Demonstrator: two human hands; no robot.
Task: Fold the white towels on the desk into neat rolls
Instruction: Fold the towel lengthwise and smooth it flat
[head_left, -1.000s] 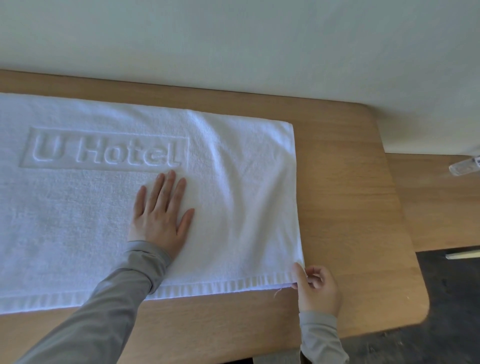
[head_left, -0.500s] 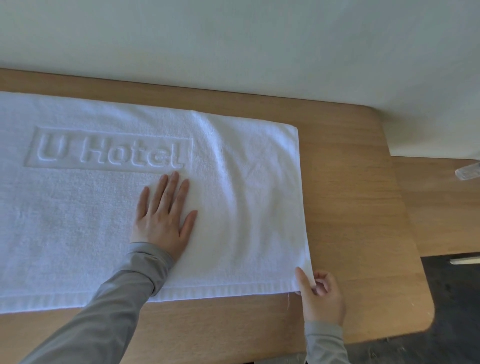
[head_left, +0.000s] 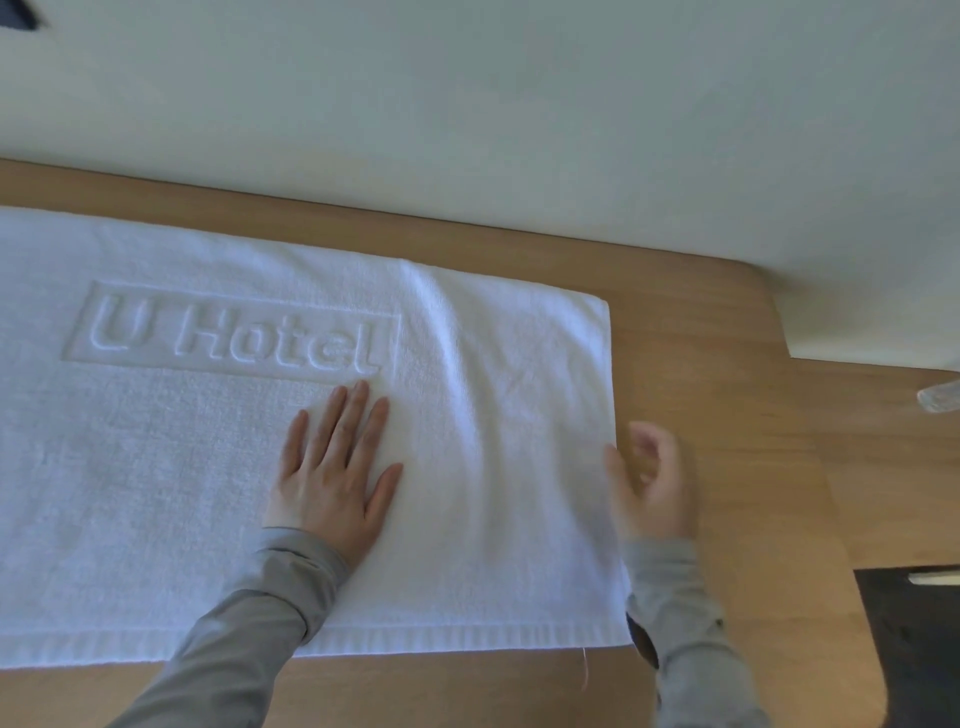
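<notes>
A white towel embossed with "U Hotel" lies spread flat on the wooden desk, running off the left edge of the view. My left hand presses palm-down on the towel's middle, just below the lettering, fingers spread. My right hand hovers at the towel's right edge, about halfway up it, blurred, fingers loosely curled and apart, holding nothing. A loose thread hangs from the towel's near right corner.
A pale wall runs along the desk's far edge. A lower wooden surface adjoins on the right, with a clear plastic object at the frame edge. Dark floor shows at the lower right.
My right hand let go of the towel's near right corner and moved up along the right edge to about its middle. My left hand stayed flat on the towel.
</notes>
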